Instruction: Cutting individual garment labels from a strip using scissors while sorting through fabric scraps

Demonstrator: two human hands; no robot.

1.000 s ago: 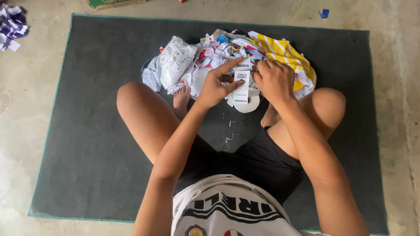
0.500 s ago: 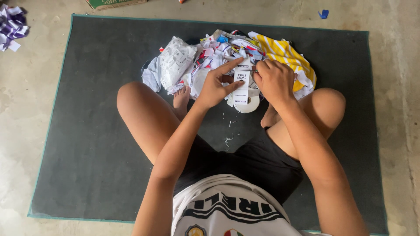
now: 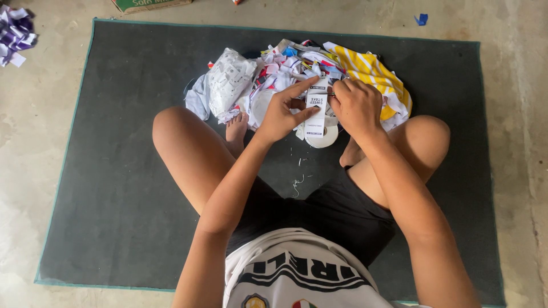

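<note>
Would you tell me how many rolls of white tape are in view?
1. The white tape roll lies on the dark mat just below the white paper strip pinched by the left hand and right hand. The scrap pile may hide others.

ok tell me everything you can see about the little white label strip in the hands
The white label strip is narrow, looks like woven fabric or paper, with dark print in blocks. It hangs upright above the scrap pile. The left hand pinches its left edge; the right hand grips its top right. Its lower end overlaps a white tape roll.
</note>
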